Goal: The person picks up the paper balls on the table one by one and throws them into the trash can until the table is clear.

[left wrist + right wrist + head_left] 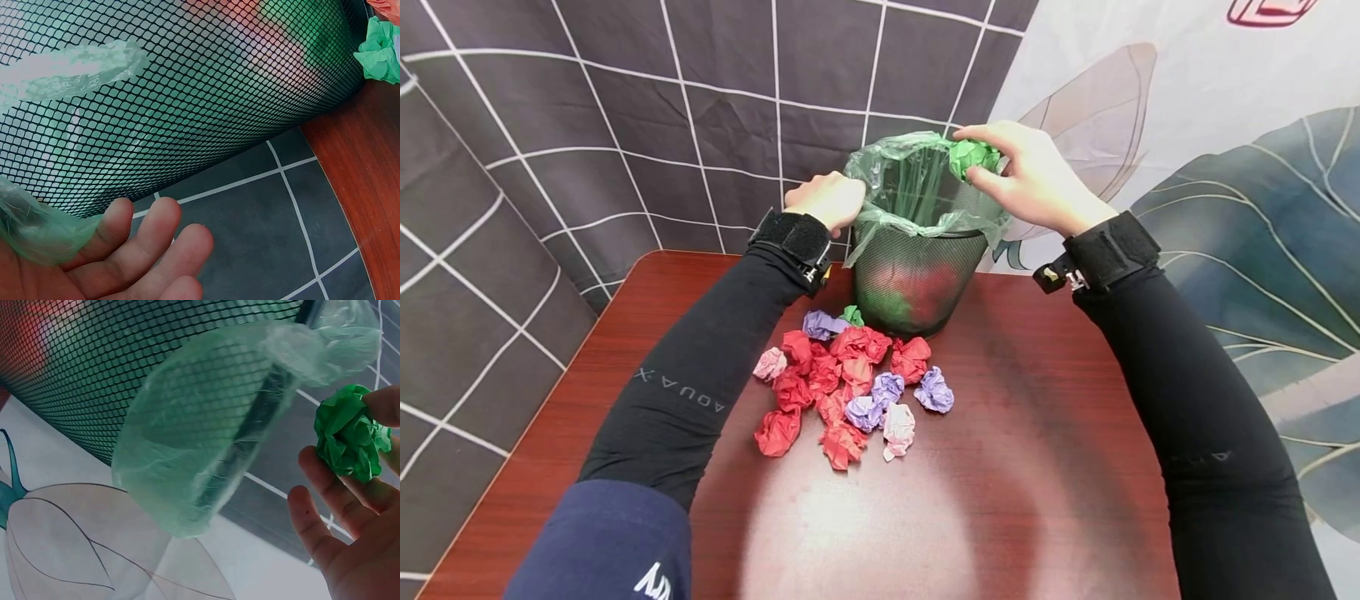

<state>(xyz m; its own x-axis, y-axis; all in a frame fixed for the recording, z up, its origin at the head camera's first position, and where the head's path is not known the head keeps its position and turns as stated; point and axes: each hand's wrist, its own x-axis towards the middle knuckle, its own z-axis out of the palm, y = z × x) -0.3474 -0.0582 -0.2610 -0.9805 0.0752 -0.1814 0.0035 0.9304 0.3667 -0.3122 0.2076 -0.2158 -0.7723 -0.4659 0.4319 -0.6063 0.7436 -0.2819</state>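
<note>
At the right side of the mesh bin (pixel 917 283), my right hand (pixel 1026 171) pinches a crumpled green paper ball (pixel 973 157) beside the rim. In the right wrist view the same paper ball (pixel 350 432) sits between thumb and fingers. A thin green plastic bag (pixel 887 200) lines the bin and folds over its rim. My left hand (pixel 827 200) grips the bag at the left rim; in the left wrist view a fold of the bag (pixel 47 234) lies against the curled fingers (pixel 156 231), with the thumb hidden. Red and green paper shows through the mesh.
A pile of crumpled red paper balls (pixel 823 375) lies on the brown table (pixel 985 492) before the bin, with purple balls (pixel 934 390), pink balls (pixel 898 429) and a green one (pixel 852 315). A dark tiled-pattern wall (pixel 715 125) and a printed curtain (pixel 1225 100) stand behind.
</note>
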